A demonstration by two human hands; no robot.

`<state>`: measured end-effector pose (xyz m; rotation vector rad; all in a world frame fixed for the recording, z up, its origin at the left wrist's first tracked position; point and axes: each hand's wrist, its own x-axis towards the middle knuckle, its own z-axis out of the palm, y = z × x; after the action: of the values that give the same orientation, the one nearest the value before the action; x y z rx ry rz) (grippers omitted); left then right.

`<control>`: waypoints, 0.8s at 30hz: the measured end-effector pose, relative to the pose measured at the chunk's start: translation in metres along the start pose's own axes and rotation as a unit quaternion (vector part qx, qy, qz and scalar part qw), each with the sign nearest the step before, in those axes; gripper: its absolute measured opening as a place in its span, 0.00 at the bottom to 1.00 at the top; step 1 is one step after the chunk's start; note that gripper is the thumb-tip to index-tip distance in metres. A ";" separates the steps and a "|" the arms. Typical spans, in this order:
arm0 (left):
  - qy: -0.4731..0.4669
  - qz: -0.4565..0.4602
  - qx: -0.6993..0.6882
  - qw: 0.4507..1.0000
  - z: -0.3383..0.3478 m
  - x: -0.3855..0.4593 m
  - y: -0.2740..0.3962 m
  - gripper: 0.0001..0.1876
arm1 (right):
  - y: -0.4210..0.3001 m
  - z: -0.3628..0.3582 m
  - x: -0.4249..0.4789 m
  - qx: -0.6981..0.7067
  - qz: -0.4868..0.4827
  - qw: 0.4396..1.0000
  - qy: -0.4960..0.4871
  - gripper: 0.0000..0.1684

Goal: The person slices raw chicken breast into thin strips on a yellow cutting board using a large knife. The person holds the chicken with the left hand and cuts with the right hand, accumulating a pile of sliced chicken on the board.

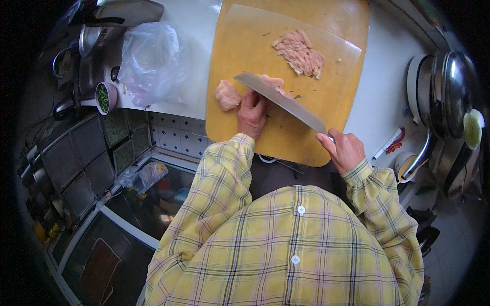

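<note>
My right hand point(346, 150) grips the handle of a broad kitchen knife point(285, 103), whose blade slants up and left across the yellow cutting board point(237, 49). Under and behind the blade lies a piece of raw pale-pink meat point(272, 81), partly hidden by it. My left hand point(252, 116) is close against the near side of the blade, fingers bent down at the meat; the fingertips are mostly covered. Left of that hand sits a separate lump of raw meat point(227, 95). Farther back on the board is a pile of thin meat strips point(300, 53).
Left on the white counter point(197, 49) are a plastic bag point(151, 63) and a small bowl of chopped greens point(103, 98). At right stand a lidded pan point(455, 95), red peppers point(395, 144) beside a white packet point(386, 145), and a cup point(405, 168) near the edge.
</note>
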<state>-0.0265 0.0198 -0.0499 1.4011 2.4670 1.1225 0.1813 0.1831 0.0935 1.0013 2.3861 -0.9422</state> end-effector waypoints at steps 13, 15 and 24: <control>-0.018 0.023 0.042 0.999 -0.002 -0.001 -0.003 0.16 | 0.017 -0.031 0.035 -0.117 -0.042 0.991 -0.043 0.34; -0.017 0.028 0.041 0.999 -0.003 0.001 -0.001 0.16 | 0.020 -0.031 0.039 -0.110 -0.034 0.992 -0.058 0.36; -0.039 0.027 0.054 0.997 -0.007 0.001 0.006 0.16 | -0.030 -0.006 0.081 -0.071 -0.033 0.994 -0.081 0.40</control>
<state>-0.0259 0.0188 -0.0413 1.5184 2.4827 0.9376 0.1041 0.2102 0.0644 0.7681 2.3244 -0.8286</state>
